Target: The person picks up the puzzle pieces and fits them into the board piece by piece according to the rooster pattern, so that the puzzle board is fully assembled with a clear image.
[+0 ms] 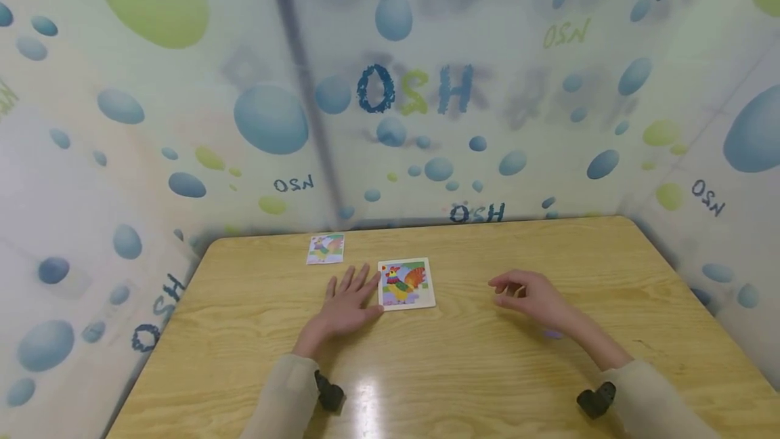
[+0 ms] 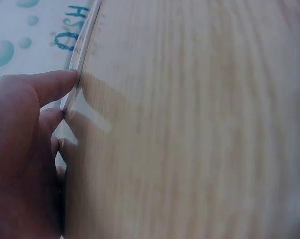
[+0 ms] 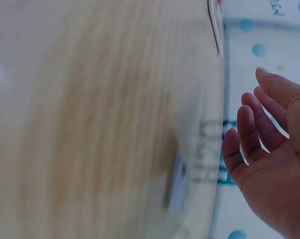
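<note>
A rooster jigsaw puzzle (image 1: 405,283) in a pale square frame lies on the table, with bright colours over most of its picture. My left hand (image 1: 349,305) rests on the tabletop with its fingers spread, thumb and index finger right at the frame's left edge. In the left wrist view, the thumb meets the frame's thin rim (image 2: 84,45). To the right of the puzzle my right hand (image 1: 531,298) hovers over the table, fingers loosely bent and nothing in them. A small purple piece (image 3: 177,184) lies on the wood below it, partly covered by the hand in the head view.
A card with a paler rooster picture (image 1: 326,249) lies behind my left hand, near the table's back edge. The wooden table (image 1: 463,378) meets a bubble-patterned wall covering (image 1: 390,175) at the back, with more at both sides.
</note>
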`<state>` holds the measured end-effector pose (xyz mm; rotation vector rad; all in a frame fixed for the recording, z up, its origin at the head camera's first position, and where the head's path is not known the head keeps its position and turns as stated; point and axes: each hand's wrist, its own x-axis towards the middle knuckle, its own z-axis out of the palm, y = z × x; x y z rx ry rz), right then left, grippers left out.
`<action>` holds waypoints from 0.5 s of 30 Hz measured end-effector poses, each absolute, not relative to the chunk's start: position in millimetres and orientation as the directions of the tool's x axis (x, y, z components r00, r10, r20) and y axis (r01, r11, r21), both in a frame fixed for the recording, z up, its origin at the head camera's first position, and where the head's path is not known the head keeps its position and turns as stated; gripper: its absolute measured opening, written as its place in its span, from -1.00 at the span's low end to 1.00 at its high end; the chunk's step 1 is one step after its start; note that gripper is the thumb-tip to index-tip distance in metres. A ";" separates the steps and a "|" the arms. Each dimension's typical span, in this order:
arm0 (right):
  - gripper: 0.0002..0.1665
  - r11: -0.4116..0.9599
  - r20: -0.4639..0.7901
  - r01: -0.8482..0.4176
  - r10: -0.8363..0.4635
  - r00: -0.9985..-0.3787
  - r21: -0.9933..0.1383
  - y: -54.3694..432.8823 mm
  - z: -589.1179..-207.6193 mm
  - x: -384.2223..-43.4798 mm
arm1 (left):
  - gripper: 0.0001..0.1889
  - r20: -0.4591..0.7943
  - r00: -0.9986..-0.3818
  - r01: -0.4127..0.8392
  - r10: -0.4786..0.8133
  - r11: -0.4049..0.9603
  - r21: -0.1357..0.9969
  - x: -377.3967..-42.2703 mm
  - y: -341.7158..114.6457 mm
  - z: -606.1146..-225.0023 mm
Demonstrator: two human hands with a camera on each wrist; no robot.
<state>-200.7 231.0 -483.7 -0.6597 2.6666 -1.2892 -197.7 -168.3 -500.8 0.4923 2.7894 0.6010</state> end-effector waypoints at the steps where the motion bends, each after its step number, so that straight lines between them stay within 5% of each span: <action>1: -0.69 0.551 0.089 -0.328 -0.415 -0.906 -0.767 236.3 -484.8 -198.5 | -0.24 -0.165 -0.913 0.272 0.374 0.857 0.438 -197.5 -168.2 -500.5; 15: -0.63 0.598 0.084 -0.293 -0.352 -0.932 -0.746 292.3 -488.2 -170.7 | -0.25 -0.170 -0.910 0.279 0.377 0.864 0.420 -198.0 -168.5 -502.1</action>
